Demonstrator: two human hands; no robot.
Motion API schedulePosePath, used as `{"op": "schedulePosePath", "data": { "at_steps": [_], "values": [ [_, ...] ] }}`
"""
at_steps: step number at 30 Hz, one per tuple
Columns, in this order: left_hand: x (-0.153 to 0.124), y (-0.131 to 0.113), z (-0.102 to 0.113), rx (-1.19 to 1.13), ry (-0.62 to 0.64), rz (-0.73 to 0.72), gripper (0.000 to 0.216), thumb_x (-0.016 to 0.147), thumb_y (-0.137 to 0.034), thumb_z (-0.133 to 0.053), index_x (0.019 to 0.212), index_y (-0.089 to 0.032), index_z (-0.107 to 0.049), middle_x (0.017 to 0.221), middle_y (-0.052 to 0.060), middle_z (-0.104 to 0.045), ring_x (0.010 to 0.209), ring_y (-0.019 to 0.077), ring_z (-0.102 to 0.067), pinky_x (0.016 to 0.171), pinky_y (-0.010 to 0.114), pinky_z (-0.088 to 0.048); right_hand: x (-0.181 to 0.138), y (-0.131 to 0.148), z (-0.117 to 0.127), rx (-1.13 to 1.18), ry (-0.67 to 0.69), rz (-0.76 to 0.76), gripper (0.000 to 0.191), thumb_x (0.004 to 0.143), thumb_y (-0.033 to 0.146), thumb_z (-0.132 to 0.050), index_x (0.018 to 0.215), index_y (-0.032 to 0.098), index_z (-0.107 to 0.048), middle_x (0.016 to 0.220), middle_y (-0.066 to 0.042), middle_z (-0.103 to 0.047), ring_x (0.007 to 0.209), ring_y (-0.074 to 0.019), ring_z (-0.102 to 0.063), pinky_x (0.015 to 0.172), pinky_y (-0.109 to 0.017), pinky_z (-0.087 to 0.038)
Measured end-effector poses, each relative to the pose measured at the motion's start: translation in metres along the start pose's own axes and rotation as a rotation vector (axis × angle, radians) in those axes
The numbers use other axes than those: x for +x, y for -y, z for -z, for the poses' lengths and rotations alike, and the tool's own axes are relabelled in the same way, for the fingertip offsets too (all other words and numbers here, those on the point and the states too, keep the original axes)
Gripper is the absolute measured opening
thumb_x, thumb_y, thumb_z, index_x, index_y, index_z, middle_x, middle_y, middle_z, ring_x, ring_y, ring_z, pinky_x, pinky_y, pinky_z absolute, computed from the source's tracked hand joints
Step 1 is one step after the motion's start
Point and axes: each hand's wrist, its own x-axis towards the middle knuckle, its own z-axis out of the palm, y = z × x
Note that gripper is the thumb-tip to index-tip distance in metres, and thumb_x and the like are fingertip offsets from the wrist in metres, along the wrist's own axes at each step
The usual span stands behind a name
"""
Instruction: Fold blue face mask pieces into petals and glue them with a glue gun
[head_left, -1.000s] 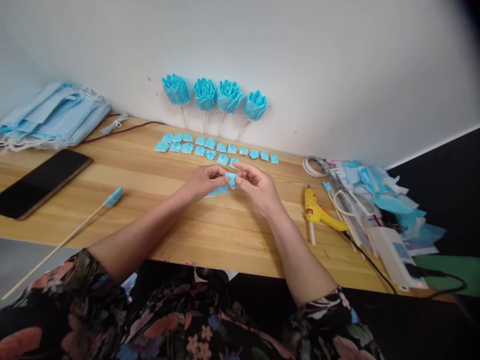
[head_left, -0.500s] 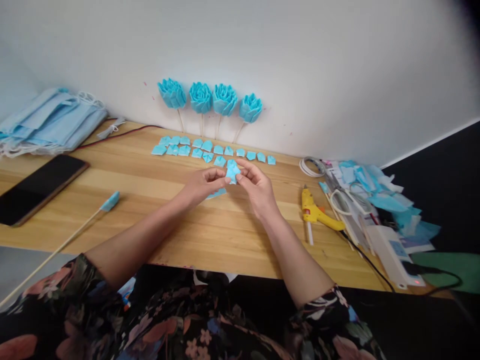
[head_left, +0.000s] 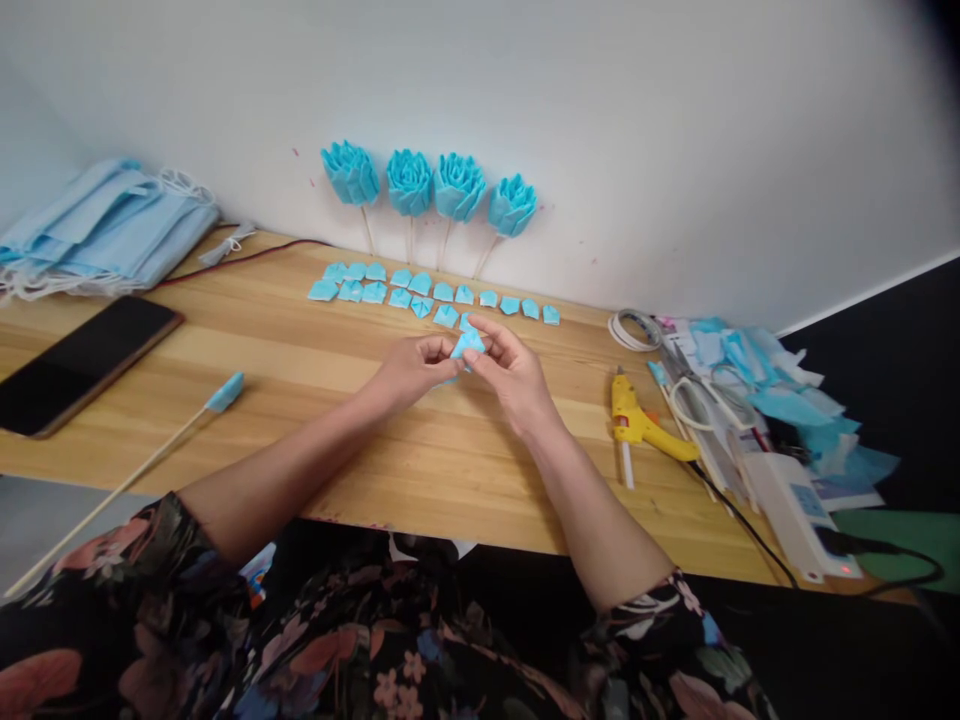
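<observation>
Between my left hand (head_left: 416, 370) and my right hand (head_left: 510, 368) is a small blue piece of folded fabric (head_left: 468, 345). Both hands pinch it with thumb and fingers, above the middle of the wooden table (head_left: 450, 460). Its upper edge comes to a point, and my fingertips hide part of it. Just beyond my hands lie two rows of small folded blue petals (head_left: 421, 284). Behind those, several blue fabric flowers (head_left: 409, 185) on thin sticks lean on the wall.
At left are a stick with a blue tip (head_left: 223, 393), a phone (head_left: 82, 360) and stacked face masks (head_left: 112, 230). At right lie a yellow glue gun (head_left: 634, 420), scissors (head_left: 694, 395), a tape roll (head_left: 634, 330), blue scraps (head_left: 780, 375) and a white power strip (head_left: 795, 510) with a black cord.
The blue piece has gone from a longer, upright shape to a more triangular one as my fingers fold it. The view has shifted slightly; both hands stay at nearly the same place.
</observation>
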Motion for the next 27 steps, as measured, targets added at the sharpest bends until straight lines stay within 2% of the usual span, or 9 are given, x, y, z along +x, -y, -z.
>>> {"op": "schedulePosePath", "data": {
  "at_steps": [6, 12, 15, 20, 24, 27],
  "values": [
    [0.001, 0.003, -0.003, 0.044, -0.002, -0.028, 0.02, 0.074, -0.029, -0.062, 0.063, -0.017, -0.051, 0.061, -0.004, -0.045, 0.057, 0.0084, -0.037, 0.056, 0.024, -0.028, -0.001, -0.006, -0.003, -0.049, -0.043, 0.056, 0.038, 0.078, 0.03, -0.069, 0.116, 0.027, -0.065, 0.086, 0.0, -0.066, 0.08, -0.0157, -0.06, 0.079, -0.034, -0.05],
    [0.001, 0.003, 0.0, 0.091, -0.015, -0.047, 0.02, 0.073, -0.028, -0.063, 0.061, -0.017, -0.05, 0.058, -0.004, -0.043, 0.056, 0.0084, -0.037, 0.054, 0.024, -0.027, 0.0, -0.009, -0.005, -0.016, -0.052, 0.05, 0.045, 0.076, 0.032, -0.073, 0.12, 0.027, -0.063, 0.083, 0.001, -0.066, 0.078, -0.0153, -0.059, 0.077, -0.033, -0.051],
    [-0.001, 0.0, -0.001, 0.067, -0.025, -0.041, 0.018, 0.073, -0.029, -0.063, 0.064, -0.017, -0.053, 0.061, -0.003, -0.049, 0.057, 0.0088, -0.04, 0.056, 0.024, -0.029, 0.003, -0.009, 0.002, 0.06, -0.075, -0.014, 0.041, 0.079, 0.04, -0.071, 0.117, 0.026, -0.065, 0.079, 0.001, -0.066, 0.073, -0.0143, -0.06, 0.077, -0.032, -0.051],
    [-0.002, -0.004, -0.002, 0.027, -0.039, 0.0, 0.017, 0.073, -0.03, -0.064, 0.067, -0.016, -0.056, 0.064, -0.003, -0.053, 0.059, 0.0091, -0.043, 0.058, 0.024, -0.032, 0.009, -0.009, 0.016, 0.185, -0.196, -0.079, 0.042, 0.084, 0.056, -0.061, 0.112, 0.025, -0.068, 0.08, 0.0, -0.068, 0.07, -0.0128, -0.059, 0.077, -0.031, -0.052],
    [-0.002, -0.006, -0.002, -0.025, -0.078, 0.026, 0.015, 0.073, -0.029, -0.064, 0.069, -0.016, -0.058, 0.065, -0.003, -0.054, 0.058, 0.0087, -0.043, 0.057, 0.024, -0.033, 0.007, -0.006, 0.013, 0.163, -0.136, -0.076, 0.04, 0.08, 0.058, -0.065, 0.101, 0.024, -0.071, 0.08, -0.001, -0.066, 0.072, -0.0132, -0.058, 0.076, -0.03, -0.05],
    [-0.001, -0.006, -0.001, -0.051, -0.086, 0.012, 0.015, 0.073, -0.029, -0.064, 0.069, -0.017, -0.058, 0.063, -0.004, -0.053, 0.057, 0.0084, -0.042, 0.057, 0.024, -0.033, 0.004, -0.005, 0.009, 0.095, -0.07, -0.064, 0.035, 0.077, 0.056, -0.069, 0.085, 0.022, -0.071, 0.076, 0.0, -0.063, 0.07, -0.0127, -0.054, 0.073, -0.029, -0.047]
  ]
}}
